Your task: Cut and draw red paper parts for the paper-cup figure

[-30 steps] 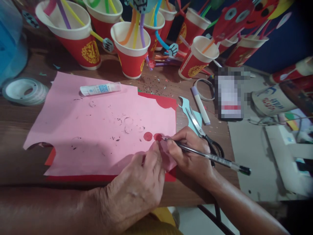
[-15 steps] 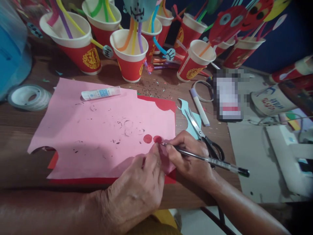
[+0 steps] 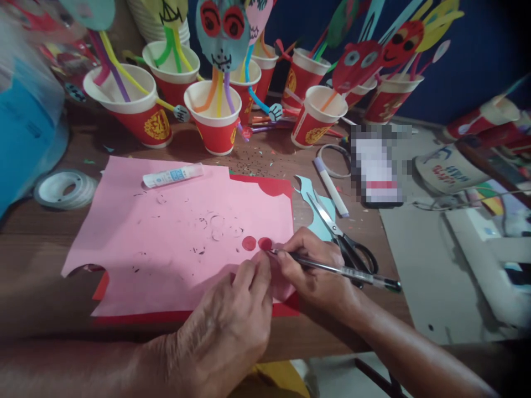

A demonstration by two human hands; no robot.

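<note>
Over the paper [image 3: 124, 232], our right hand [image 3: 315, 268] holds a pen [image 3: 352, 273] to a disc [image 3: 264, 242]; our left hand [image 3: 232, 315] bunches alongside, its grip unclear. Scissors [image 3: 334, 228] lie right of the paper.

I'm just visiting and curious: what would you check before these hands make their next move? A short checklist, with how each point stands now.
1. Pen gripped: ok, in the right hand.
2. Pen tip touching the right-hand red disc: cannot tell; it is at the disc's edge.
3. Left hand close by: ok, fingertips beside that disc.
4. Glue stick away from the hands: ok, near the pink paper's far edge.
5. Scissors well clear: not ok, right beside the right hand.
</note>
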